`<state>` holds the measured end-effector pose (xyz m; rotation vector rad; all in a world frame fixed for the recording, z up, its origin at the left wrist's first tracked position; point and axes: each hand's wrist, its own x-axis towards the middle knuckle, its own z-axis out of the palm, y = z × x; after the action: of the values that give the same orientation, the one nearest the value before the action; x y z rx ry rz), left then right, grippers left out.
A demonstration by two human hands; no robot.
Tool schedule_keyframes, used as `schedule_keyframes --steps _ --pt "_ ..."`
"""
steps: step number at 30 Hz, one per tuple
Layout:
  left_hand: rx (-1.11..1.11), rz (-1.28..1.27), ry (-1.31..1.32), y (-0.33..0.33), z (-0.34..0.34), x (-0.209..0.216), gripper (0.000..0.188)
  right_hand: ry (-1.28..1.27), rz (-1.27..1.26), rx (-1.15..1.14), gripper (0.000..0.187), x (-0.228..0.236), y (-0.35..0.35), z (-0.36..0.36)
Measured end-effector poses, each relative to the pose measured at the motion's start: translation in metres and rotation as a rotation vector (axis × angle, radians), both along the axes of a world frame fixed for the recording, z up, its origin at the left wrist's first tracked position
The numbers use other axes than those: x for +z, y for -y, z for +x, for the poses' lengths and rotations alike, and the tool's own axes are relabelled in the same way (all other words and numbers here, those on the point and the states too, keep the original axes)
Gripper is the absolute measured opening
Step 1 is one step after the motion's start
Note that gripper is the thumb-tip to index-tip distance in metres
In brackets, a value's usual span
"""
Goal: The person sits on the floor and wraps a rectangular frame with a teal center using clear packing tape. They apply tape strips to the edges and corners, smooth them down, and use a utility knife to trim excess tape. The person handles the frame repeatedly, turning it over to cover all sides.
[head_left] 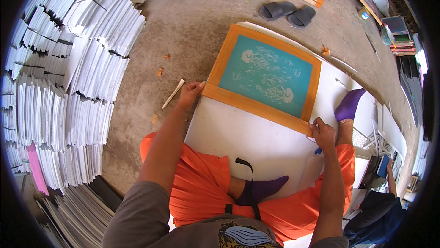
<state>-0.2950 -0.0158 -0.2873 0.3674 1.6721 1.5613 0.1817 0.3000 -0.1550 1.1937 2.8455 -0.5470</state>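
Step in hand, as judged: positioning the wood-framed screen, which lies over the white board (near-edge contact unclear). Left hand pinches its near-left corner; right hand, its near-right. Next move calls for even, matched handling.

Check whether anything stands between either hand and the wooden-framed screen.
Nothing visible does. The left hand holds the framed screen at its near left corner, the right hand at its near right corner. A pale stick lies left of the left hand, a purple-socked foot right of the screen; neither intervenes.
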Motion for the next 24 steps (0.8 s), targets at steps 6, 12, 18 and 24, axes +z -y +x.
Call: schedule_keyframes --steps 6,12,18,24 --pt "0.135 0.000 -0.011 -0.010 0.020 -0.004 0.029 0.041 0.042 0.006 0.026 -0.002 -0.001 0.001" --pt "0.152 -0.108 -0.180 -0.016 0.026 0.003 0.025 0.035 0.039 -0.001 0.026 -0.005 -0.002 0.002" --pt "0.079 -0.352 -0.433 -0.010 0.034 0.002 0.022 0.003 -0.012 -0.044 0.026 -0.008 -0.007 0.008" --pt "0.292 -0.351 -0.675 -0.031 0.032 0.024 0.038 0.037 0.029 -0.048 0.030 -0.005 -0.006 0.013"
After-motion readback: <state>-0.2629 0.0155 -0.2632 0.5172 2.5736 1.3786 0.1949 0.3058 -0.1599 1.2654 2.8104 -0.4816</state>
